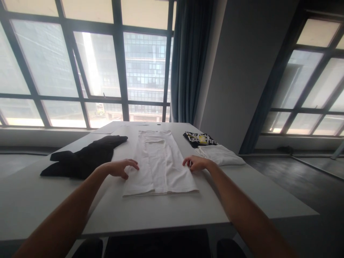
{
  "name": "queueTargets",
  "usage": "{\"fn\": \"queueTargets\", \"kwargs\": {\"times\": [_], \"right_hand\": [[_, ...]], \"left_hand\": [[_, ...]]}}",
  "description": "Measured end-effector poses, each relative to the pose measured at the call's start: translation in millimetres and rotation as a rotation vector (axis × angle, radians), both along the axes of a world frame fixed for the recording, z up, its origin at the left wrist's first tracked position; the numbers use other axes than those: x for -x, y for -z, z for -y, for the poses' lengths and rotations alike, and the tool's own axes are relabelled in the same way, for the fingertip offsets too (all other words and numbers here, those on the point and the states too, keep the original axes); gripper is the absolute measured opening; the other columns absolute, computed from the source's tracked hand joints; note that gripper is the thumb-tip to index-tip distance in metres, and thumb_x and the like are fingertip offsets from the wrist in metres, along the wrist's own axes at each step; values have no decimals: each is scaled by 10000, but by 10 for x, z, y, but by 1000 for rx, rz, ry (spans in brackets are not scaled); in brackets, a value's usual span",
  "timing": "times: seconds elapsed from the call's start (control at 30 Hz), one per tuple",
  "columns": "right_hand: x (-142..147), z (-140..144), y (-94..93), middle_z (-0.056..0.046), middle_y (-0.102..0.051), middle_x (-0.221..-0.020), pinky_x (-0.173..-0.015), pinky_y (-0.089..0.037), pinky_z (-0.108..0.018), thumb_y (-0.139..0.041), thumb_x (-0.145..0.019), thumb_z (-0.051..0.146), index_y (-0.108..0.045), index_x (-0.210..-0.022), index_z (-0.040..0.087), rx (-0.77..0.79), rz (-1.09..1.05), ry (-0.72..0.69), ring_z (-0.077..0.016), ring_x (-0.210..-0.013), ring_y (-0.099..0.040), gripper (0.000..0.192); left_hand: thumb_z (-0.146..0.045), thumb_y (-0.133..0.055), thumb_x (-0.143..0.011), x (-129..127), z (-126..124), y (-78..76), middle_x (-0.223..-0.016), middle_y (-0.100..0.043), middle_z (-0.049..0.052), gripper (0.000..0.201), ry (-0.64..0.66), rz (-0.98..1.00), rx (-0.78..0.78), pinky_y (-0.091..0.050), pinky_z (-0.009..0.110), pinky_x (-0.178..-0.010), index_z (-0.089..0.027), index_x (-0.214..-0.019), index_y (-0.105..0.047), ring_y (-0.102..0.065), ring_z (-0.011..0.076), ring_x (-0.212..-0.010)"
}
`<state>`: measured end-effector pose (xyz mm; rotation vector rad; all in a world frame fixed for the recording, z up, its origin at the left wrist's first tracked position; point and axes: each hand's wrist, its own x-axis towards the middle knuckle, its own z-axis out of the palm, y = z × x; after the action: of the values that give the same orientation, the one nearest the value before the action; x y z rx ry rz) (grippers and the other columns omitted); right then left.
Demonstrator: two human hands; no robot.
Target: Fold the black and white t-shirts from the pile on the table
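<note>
A white garment (158,165), probably a T-shirt, lies in a long rectangle on the table with its sides folded inward and some creases along the middle. By its left edge is my left hand (120,168), fingers stretched over the cloth and thumb held apart from them. On the opposite side, my right hand (197,163) rests at the right edge with bent fingers, slightly apart, touching or just above the fabric. Neither hand visibly grips the cloth.
The white table (150,215) carries a crumpled black garment (88,156) on the left. To the right lie a folded black garment with white and yellow print (201,139) and a folded white cloth (221,155). A dark chair (158,245) stands at the near edge.
</note>
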<state>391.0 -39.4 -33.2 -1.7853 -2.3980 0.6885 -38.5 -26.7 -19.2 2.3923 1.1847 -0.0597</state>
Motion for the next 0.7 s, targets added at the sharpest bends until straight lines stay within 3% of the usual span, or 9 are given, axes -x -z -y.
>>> {"fn": "queueTargets", "kwargs": {"times": [0.17,0.27,0.37,0.5,0.7], "right_hand": [[84,0,63,-87,-599,-1180,-930,-457,-288,-719,-610,117,-738,-1053,211,-223,14,-102,-227,-1039,-598,453],[117,26,44,-91,-520,-1362,-1093,-334,-397,-787,-586,165,-764,-968,240,-244,-14,-154,-302,-1275,-465,389],[136,41,17,-89,-508,-1411,-1129,-277,-423,-778,-612,196,-771,-867,219,-249,-87,-176,-320,-1351,-390,256],[115,47,-1,-76,-693,-1152,-1020,-412,-346,-706,-658,235,-757,-818,190,-124,-279,-223,-258,-1126,-603,174],[26,140,-151,-23,-709,-751,-726,-497,-279,-765,-601,351,-718,-772,138,109,-429,-159,-189,-744,-648,278]], "left_hand": [[-319,-652,-774,-95,-52,162,-1414,-528,65,337,85,134,-156,-363,396,-1105,-244,-1100,-696,-492,270,-1285],[-305,-586,-802,-145,-71,253,-1317,-608,76,263,83,210,-280,-410,379,-1066,-221,-1014,-717,-575,250,-1183],[-240,-535,-796,-216,-91,354,-1265,-646,67,281,80,258,-391,-427,367,-1046,-221,-1001,-726,-603,230,-1137],[-193,-568,-747,-286,-52,340,-1235,-675,58,306,176,301,-314,-437,339,-1029,-215,-994,-747,-610,227,-1138],[-290,-651,-720,-243,167,-58,-885,-763,27,202,132,348,55,-535,296,-814,-212,-859,-774,-683,216,-849]]}}
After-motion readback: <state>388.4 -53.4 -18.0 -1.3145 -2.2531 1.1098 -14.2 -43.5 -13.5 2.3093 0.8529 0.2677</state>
